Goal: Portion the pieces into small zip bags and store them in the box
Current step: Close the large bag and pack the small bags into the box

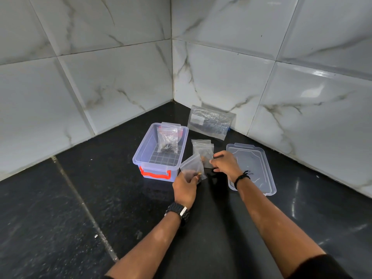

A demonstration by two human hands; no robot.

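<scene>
My left hand (184,187) pinches a small zip bag (193,168) by its lower corner, mouth tilted up and away. The clear storage box (145,146), one filled bag (167,140) already propped inside, sits just up and left of it, nearest this hand. My right hand (224,164) curls over the spare bags (202,148); I can't tell what it grips.

We see two white marble-veined tiled walls (120,77) meeting in a corner above a glossy black speckled stone counter (60,218), with light glinting off the right-hand tiles.
</scene>
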